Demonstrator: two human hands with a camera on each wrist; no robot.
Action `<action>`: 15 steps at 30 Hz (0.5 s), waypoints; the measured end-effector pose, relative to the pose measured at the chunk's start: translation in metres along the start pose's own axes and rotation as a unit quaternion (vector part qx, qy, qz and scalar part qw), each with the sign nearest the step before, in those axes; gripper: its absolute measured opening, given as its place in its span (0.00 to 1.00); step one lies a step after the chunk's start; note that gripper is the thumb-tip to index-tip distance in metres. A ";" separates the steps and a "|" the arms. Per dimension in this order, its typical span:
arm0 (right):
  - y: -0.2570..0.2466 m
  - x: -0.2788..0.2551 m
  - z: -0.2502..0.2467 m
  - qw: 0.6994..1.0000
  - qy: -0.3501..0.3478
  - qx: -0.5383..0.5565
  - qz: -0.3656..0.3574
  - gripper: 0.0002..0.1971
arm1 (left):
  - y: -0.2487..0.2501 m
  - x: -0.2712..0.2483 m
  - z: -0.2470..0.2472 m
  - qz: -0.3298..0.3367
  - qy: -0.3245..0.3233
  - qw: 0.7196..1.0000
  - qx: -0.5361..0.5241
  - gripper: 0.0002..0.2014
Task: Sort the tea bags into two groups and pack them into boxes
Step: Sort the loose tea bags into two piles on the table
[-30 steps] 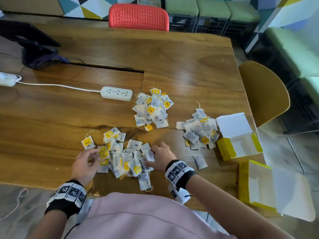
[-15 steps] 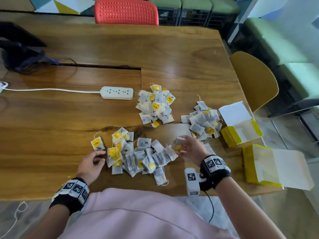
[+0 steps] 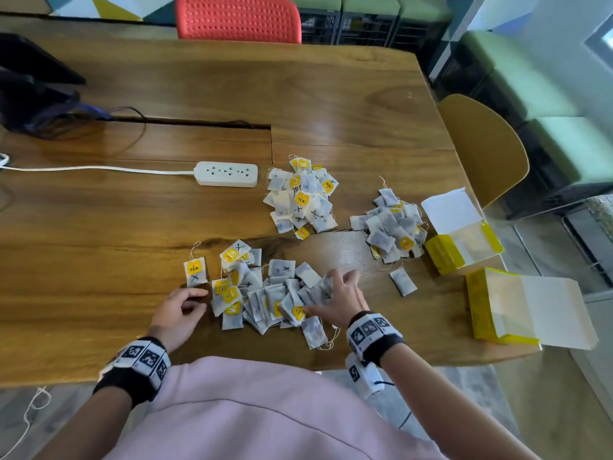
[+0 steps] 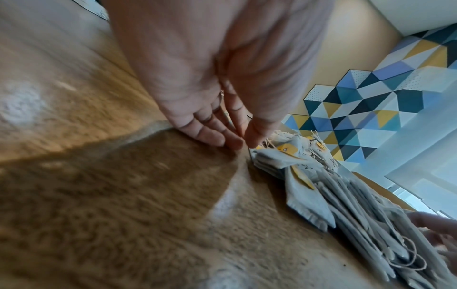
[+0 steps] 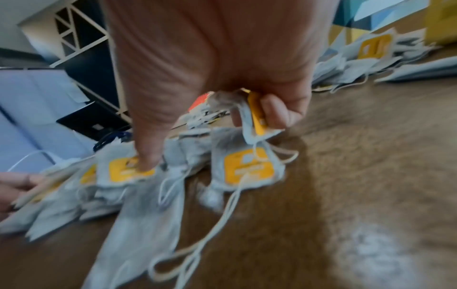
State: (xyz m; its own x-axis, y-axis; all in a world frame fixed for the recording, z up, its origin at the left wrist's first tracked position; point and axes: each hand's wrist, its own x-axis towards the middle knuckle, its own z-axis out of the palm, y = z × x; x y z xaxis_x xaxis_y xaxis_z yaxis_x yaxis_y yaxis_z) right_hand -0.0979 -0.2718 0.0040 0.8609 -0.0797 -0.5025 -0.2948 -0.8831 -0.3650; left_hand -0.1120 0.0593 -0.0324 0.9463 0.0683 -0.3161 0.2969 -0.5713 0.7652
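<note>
Currently, the right hand (image 5: 247, 109) is pinching a tea bag (image 5: 254, 115) at the near pile's (image 3: 265, 293) 3 o'clock edge; its trailing strings are risking snags. The left hand (image 3: 179, 308) is resting empty, loosely curled, at 9 o'clock.

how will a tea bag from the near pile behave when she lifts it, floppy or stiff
Probably floppy: the tea bag pinched by the right hand droops. Likely very light, thin paper. Its loose string may snag neighbours in the near pile.
</note>
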 end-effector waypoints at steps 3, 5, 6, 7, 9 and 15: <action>-0.006 0.006 0.008 0.999 0.016 -0.014 -0.032 0.31 | -0.003 -0.002 -0.001 0.013 0.004 1.000 0.004 0.11; -0.007 0.010 0.006 0.998 0.021 -0.025 -0.048 0.24 | -0.004 -0.003 0.000 0.018 0.009 1.000 0.003 0.12; -0.008 0.012 0.003 0.999 0.018 -0.021 -0.047 0.22 | -0.004 -0.004 0.001 0.017 0.011 1.000 0.003 0.12; -0.006 0.015 -0.002 0.999 0.009 -0.011 -0.036 0.21 | -0.004 -0.004 0.001 0.015 0.013 1.000 0.003 0.12; 0.001 0.023 -0.013 0.999 -0.015 0.033 -0.004 0.16 | -0.005 -0.004 0.003 0.013 0.017 1.000 0.007 0.11; 0.022 0.023 -0.042 0.894 -0.104 0.423 0.103 0.06 | -0.010 -0.003 0.003 0.015 0.023 1.000 0.011 0.12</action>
State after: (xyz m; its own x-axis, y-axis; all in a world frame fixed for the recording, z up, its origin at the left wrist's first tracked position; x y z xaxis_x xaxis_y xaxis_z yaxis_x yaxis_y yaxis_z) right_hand -0.0671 -0.3128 0.0167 0.6821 -0.0352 -0.7304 -0.7224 -0.1870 -0.6657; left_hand -0.1180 0.0618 -0.0409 0.9598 0.0871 -0.2667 0.2654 -0.5911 0.7617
